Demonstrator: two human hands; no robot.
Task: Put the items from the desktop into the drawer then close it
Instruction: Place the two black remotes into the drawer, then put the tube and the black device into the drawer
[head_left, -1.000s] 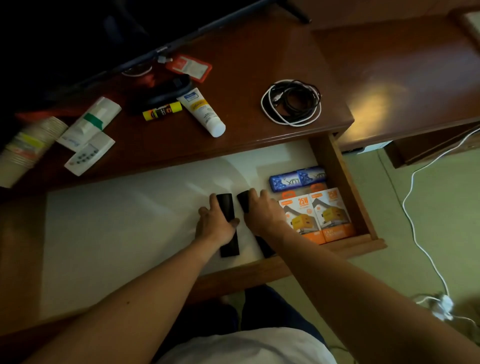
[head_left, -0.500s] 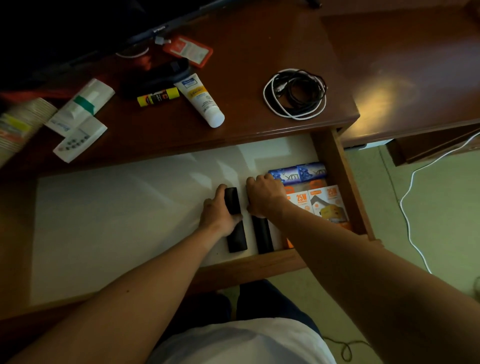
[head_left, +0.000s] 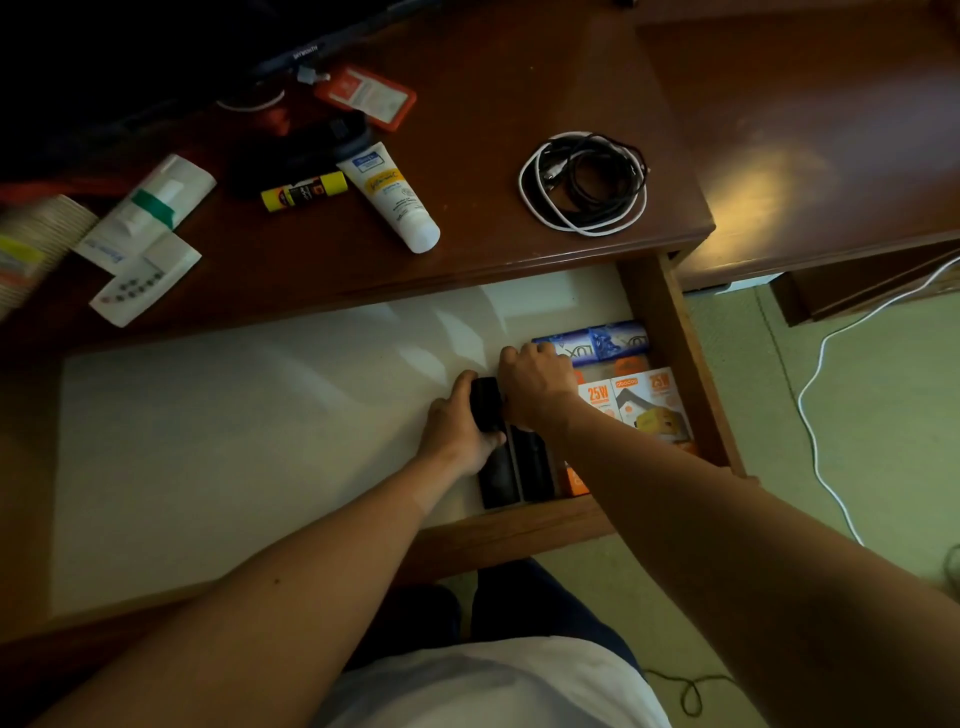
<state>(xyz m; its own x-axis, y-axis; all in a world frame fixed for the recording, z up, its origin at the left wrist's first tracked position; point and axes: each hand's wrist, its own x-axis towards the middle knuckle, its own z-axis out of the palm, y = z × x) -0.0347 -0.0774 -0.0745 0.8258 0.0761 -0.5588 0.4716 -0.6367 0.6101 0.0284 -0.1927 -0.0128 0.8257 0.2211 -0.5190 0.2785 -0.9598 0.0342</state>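
The drawer (head_left: 675, 364) stands pulled out, its white floor bare on the left. Two long black items lie side by side near its front right. My left hand (head_left: 457, 431) grips the left black item (head_left: 496, 470). My right hand (head_left: 535, 387) rests over the top of the right black item (head_left: 535, 467). To their right lie orange charger boxes (head_left: 649, 402) and blue soap packets (head_left: 608, 340). On the desktop (head_left: 467, 130) remain a white tube (head_left: 395, 197), a glue stick (head_left: 304, 191), coiled cables (head_left: 584, 182) and white packets (head_left: 145, 213).
A red card holder (head_left: 366, 96) and a dark object (head_left: 306, 148) lie at the back of the desk, under a screen's edge. A stack of paper cups (head_left: 31, 244) sits far left. A white cord (head_left: 821, 395) trails over the green floor at right.
Both hands have slid the two black items to the right, up against the orange boxes. The view has shifted slightly downward.
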